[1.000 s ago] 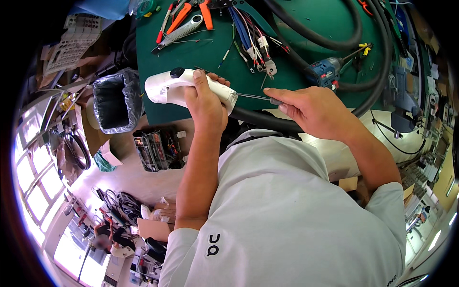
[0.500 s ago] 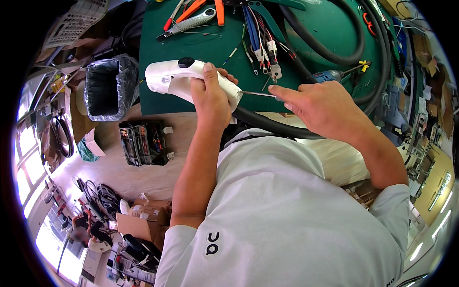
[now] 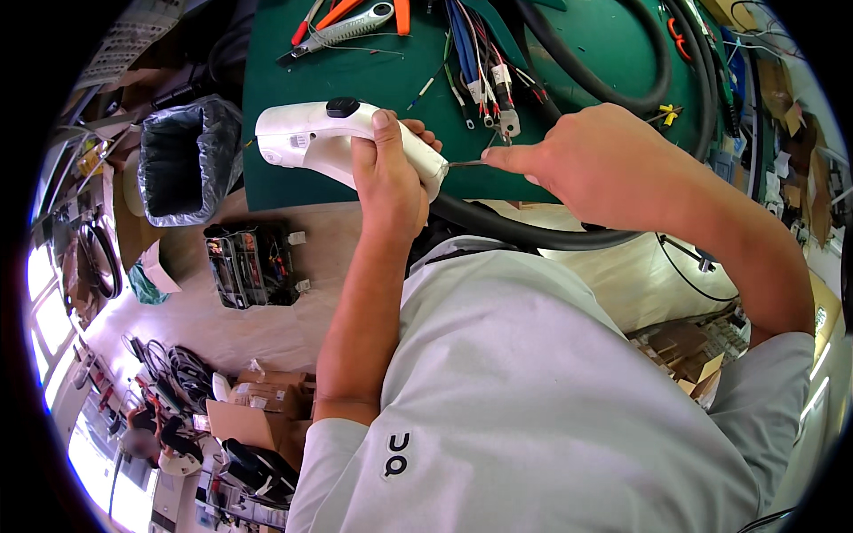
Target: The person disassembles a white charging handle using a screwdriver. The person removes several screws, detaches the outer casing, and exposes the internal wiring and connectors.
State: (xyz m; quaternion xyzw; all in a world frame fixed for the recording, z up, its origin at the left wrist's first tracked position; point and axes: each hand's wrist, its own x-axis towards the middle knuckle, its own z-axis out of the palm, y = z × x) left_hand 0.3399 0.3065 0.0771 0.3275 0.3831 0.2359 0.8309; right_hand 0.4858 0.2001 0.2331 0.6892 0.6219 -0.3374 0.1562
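Note:
My left hand [image 3: 391, 178] is wrapped round a white charging gun [image 3: 306, 133] with a black button [image 3: 343, 107] on top, held level over the near edge of the bench. At its right end a thin metal screwdriver shaft [image 3: 464, 163] meets the housing. My right hand [image 3: 586, 164] is closed on that screwdriver, its index finger stretched along the shaft; the handle is hidden by the hand. A thick black cable [image 3: 524, 233] runs right from the gun, below my right forearm. Just beyond the gun lie several loose wires with metal lugs [image 3: 508, 123].
On the green bench [image 3: 284, 186] lie a utility knife [image 3: 351, 28], orange-handled tools [image 3: 402, 16], a coiled black cable [image 3: 613, 84] and red-handled scissors [image 3: 677, 37]. Left of it stands a lined bin [image 3: 191, 160]; a tool crate [image 3: 253, 262] sits on the floor. Another person [image 3: 164, 440] is far off.
My right hand has moved closer to the charging gun and its elbow has swung outward to the right. The whole view has shifted slightly; my left hand keeps its hold.

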